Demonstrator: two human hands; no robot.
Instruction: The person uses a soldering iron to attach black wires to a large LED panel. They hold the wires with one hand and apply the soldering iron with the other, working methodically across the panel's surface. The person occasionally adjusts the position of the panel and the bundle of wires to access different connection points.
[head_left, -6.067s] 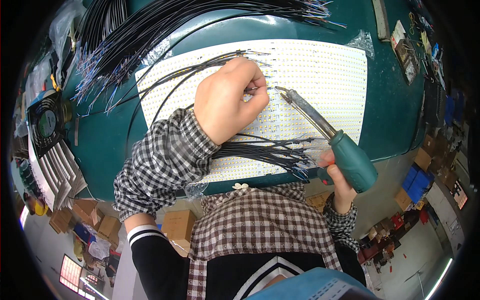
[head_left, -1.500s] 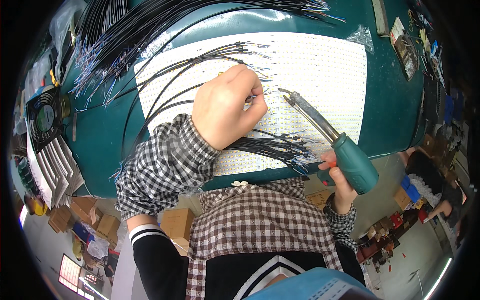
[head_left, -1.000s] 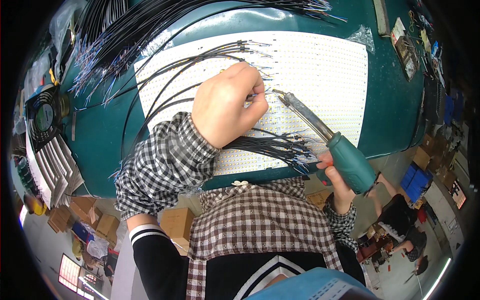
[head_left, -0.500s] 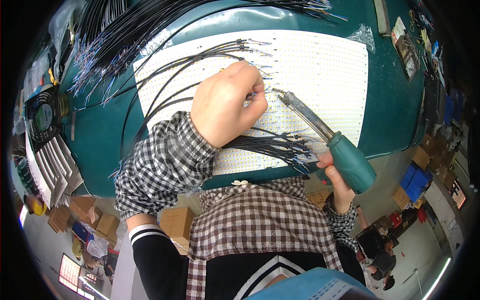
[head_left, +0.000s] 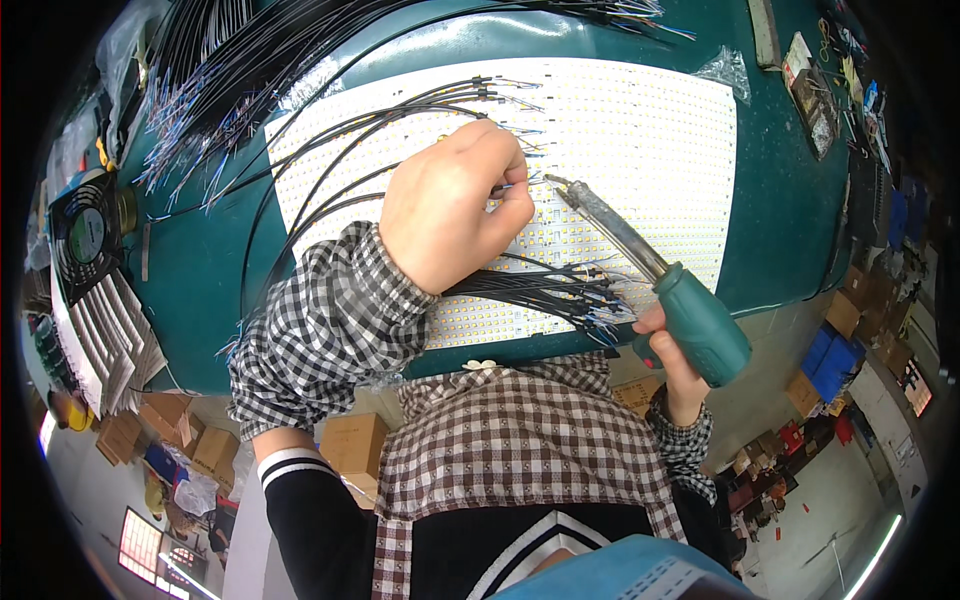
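Several things across a green worktable (head_left: 200, 290), left to right. Far left: small black fan (head_left: 88, 222) at the table edge, stacked white strips (head_left: 105, 340) just below it. Upper left: large bundle of black wires (head_left: 230, 70) with stripped coloured ends, fanned over the table. Centre: wide white LED panel (head_left: 640, 130) dotted with rows of small yellow chips, black wires trailing onto it from the left. On the panel, left hand (head_left: 450, 215) in a checked sleeve, fingers curled and pressed together, thumb and forefinger pinching a thin wire end (head_left: 512, 187) right at the panel surface. Just right of that: metal tip of a soldering iron (head_left: 640, 265), touching or nearly touching the pinched wire, shaft slanting down to the right. Below: second bunch of black wires (head_left: 540, 290) lying across the panel's near edge. Lower right: right hand (head_left: 672, 350) wrapped tight around the iron's green handle, off the table edge. Far right: cluttered shelves, cardboard boxes on the floor.
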